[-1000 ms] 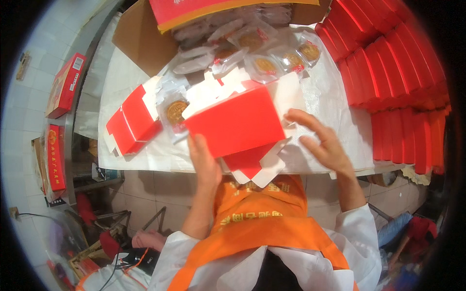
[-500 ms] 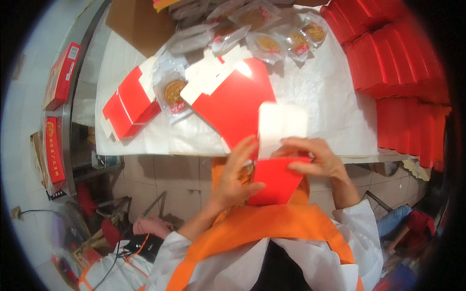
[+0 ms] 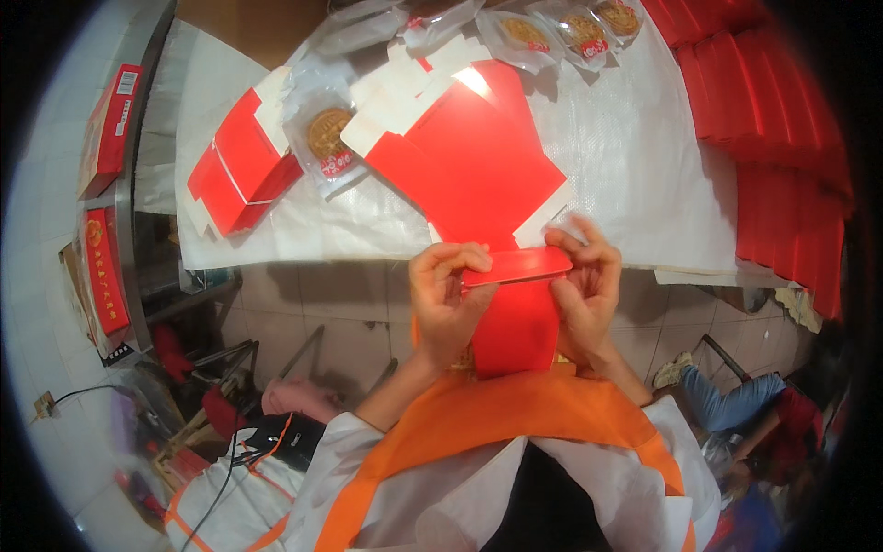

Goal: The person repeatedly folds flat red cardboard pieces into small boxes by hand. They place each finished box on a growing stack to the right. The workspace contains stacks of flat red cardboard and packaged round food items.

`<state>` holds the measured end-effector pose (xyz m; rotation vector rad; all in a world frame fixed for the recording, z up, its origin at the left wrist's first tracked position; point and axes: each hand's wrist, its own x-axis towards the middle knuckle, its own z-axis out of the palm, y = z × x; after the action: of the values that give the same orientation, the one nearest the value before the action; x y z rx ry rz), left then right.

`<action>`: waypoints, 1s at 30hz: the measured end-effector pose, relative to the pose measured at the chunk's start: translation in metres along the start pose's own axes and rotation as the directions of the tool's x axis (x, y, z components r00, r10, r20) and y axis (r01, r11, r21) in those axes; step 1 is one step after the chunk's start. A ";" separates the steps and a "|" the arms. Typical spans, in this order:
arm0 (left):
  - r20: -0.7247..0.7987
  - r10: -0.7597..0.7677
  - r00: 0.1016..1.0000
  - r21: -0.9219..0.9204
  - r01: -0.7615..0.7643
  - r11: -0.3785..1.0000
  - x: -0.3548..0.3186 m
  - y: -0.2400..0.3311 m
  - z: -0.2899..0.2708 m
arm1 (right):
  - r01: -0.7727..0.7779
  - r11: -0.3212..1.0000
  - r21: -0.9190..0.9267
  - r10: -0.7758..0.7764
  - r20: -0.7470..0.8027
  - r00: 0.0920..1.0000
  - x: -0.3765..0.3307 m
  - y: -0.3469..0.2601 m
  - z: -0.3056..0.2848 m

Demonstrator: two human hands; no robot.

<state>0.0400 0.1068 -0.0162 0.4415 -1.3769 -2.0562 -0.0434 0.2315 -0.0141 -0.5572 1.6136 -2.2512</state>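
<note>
Both hands close on one red cardboard box blank (image 3: 478, 175) at the near edge of the worktop (image 3: 635, 156). The left hand (image 3: 446, 299) pinches the left end of a folded red flap (image 3: 517, 267), fingers curled over its top edge; the right hand (image 3: 584, 285) clamps the right end of the same flap, its grip shut on the card. Below the flap a red panel hangs down in front of the person's orange apron (image 3: 497, 414) — above it, the rest of the blank lies spread flat on the white cover, white tabs showing at its edges.

Left of the blank sits a wrapped round pastry (image 3: 328, 138), and beyond that a stack of folded red boxes (image 3: 241, 170). More wrapped pastries (image 3: 570, 28) lie along the far side. Rows of red boxes (image 3: 773, 129) fill the right end.
</note>
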 end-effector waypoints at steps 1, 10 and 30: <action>0.121 -0.027 0.992 0.151 0.008 0.988 0.003 0.005 -0.006 | -0.030 1.000 -0.001 0.030 0.065 0.997 -0.001 0.002 -0.006; 0.274 0.063 0.960 0.441 -0.183 0.878 0.009 0.015 -0.007 | -0.174 0.975 -0.141 0.201 0.204 0.958 0.008 -0.018 -0.004; 0.371 0.107 0.922 0.512 -0.299 0.805 0.001 0.005 -0.020 | 0.068 0.956 -0.286 0.037 0.347 0.937 0.011 -0.014 -0.029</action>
<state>0.0521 0.0906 -0.0191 0.1707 -2.1475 -1.5595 -0.0671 0.2546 -0.0079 -0.9870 1.7613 -1.7960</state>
